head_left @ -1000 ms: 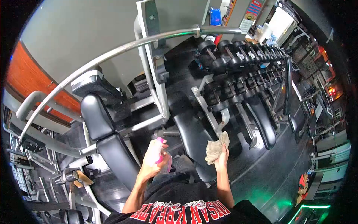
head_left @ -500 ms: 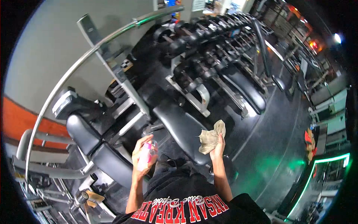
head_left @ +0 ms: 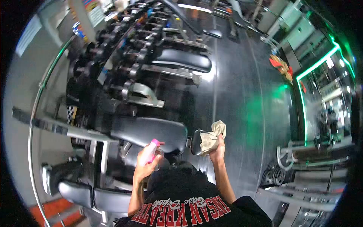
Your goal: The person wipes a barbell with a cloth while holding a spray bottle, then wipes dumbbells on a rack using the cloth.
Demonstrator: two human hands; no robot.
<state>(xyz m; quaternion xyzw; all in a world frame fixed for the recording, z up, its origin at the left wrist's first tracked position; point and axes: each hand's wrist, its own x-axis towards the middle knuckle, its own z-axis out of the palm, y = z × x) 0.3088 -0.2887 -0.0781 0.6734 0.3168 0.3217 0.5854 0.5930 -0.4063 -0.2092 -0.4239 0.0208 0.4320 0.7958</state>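
Pink-topped bottle [head_left: 151,152] sits in the curled fingers of the left hand [head_left: 142,168], near the bench [head_left: 155,130]; right fingers grip the cloth [head_left: 210,142]. Carrying both seems the present step; touching the bench calls for lowering either hand

dark glossy floor [head_left: 238,72]; grey wall [head_left: 20,98] at left; green light strip [head_left: 317,62] framing a mirror-like panel [head_left: 325,98].

Dumbbell rack [head_left: 151,100]: two tiers, loaded. Black padded bench [head_left: 183,60] just right of rack. Curved metal bar [head_left: 30,151] left of rack. Well right of rack: green light strip [head_left: 317,63], weight plates [head_left: 280,176] lower down.
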